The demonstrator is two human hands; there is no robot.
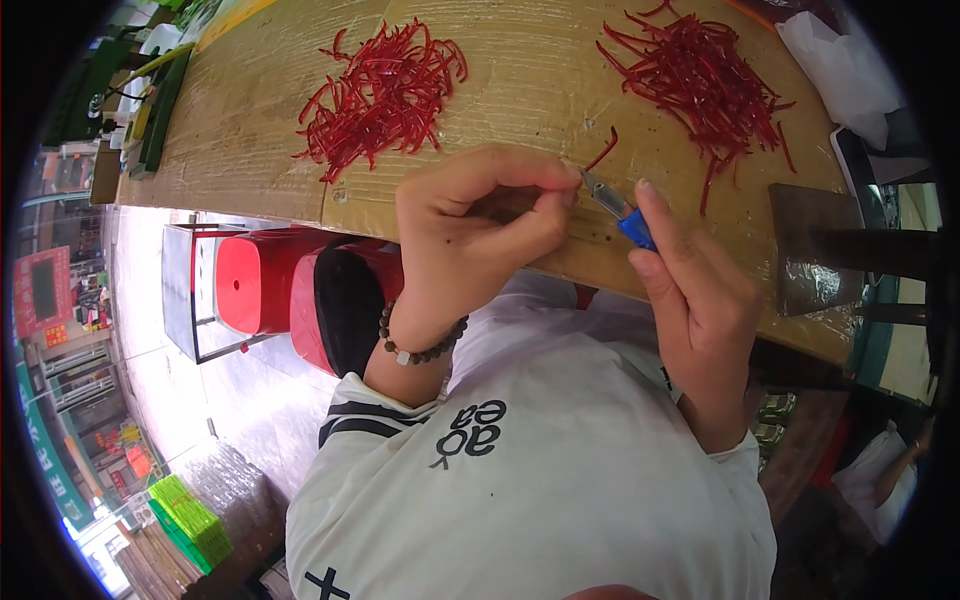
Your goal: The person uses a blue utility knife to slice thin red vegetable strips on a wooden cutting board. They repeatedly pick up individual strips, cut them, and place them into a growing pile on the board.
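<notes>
My left hand [480, 205] is closed, its thumb and forefinger pinched at the lower end of a thin, curved red chili [602, 150]. Small snips [610, 200] with metal blades and a blue handle are gripped between the thumb and fingers of my right hand [700, 290]. Their blade tips point up and left, right beside my left fingertips and the chili's end. Beyond my left hand lies a loose pile of thin red chilies [385, 100]. A second pile of red chilies [705, 85] spreads out farther off on the right.
Both piles sit on a brown, plastic-covered table [530, 60]. A dark flat block [815, 250] stands at its right edge, with a white plastic bag [840, 75] beyond. Red stools [255, 285] stand left below the table. Another person's arm [900, 475] shows at lower right.
</notes>
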